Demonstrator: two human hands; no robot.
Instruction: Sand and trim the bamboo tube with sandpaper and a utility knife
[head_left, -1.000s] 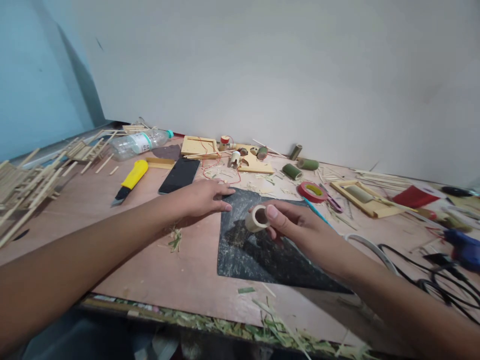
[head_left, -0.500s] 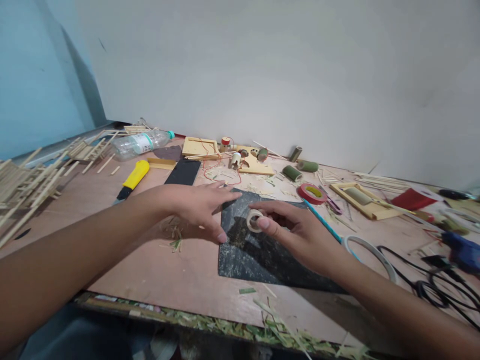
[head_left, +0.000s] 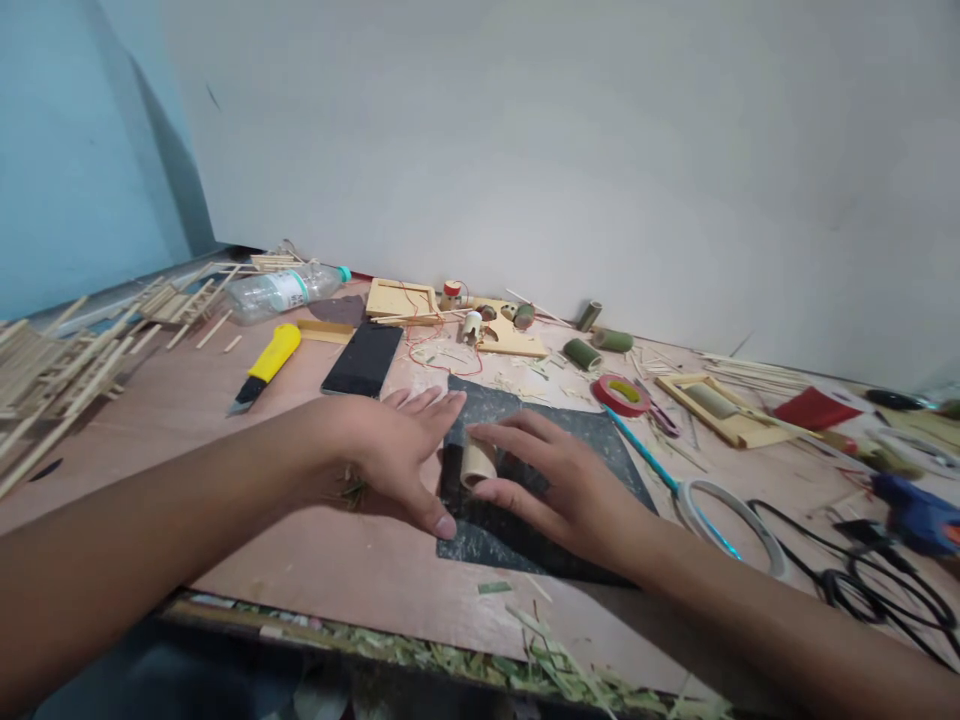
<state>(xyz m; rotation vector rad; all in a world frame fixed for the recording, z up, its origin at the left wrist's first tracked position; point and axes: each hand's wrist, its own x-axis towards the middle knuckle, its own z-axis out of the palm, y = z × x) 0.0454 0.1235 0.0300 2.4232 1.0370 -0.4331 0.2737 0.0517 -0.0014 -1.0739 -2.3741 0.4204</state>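
My right hand (head_left: 559, 480) grips a short pale bamboo ring (head_left: 477, 461) and presses it down on the dark cutting mat (head_left: 592, 440), thumb below and fingers over it. My left hand (head_left: 390, 452) lies flat with fingers spread on the mat's left edge, right beside the ring, holding nothing.
On the wooden table (head_left: 195, 420) lie a yellow utility knife (head_left: 266, 365), a black phone (head_left: 363, 359), a plastic bottle (head_left: 279, 290), green bamboo pieces (head_left: 583, 353), red tape (head_left: 620, 393), a white tape ring (head_left: 731, 510), black cables (head_left: 877, 590), a blue glue gun (head_left: 915, 500) and stick stacks (head_left: 52, 370). Shavings line the front edge.
My right hand lowered the bamboo ring from mid-air onto the mat and turned it. My left hand slid toward me along the mat's left edge and closer to the ring.
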